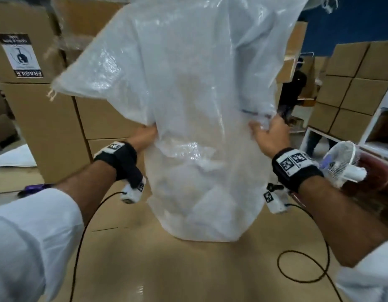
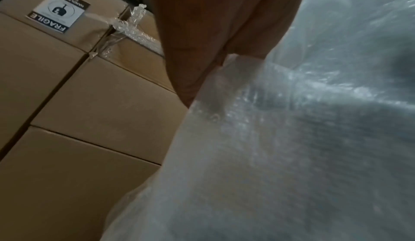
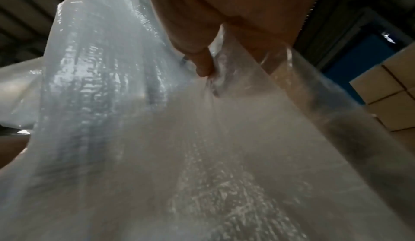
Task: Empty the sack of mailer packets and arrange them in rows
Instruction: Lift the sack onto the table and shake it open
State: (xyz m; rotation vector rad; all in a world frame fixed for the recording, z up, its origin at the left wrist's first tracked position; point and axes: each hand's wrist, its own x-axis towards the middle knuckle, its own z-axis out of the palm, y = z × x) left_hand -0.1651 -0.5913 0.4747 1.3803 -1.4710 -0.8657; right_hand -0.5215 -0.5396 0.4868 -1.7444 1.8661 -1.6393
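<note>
1. 2 hands on my sack (image 1: 201, 105): left hand (image 1: 145, 136) and right hand (image 1: 269, 136) pinch its sides, bottom end resting on the floor (image 1: 188, 269).
2. Mailer packets (image 1: 199, 203) sit low inside.
3. Slick plastic could slip from my grip and dump them everywhere.

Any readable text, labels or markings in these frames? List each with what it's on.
"FRAGILE": upside-down sticker on a cardboard box, also seen in the left wrist view.
Smaller lines on that sticker: too blurred to read.
Square coded tags on the right wristband and left wristband: patterns only, no words.
Sack: a dark mark near the right hand, unreadable.
</note>
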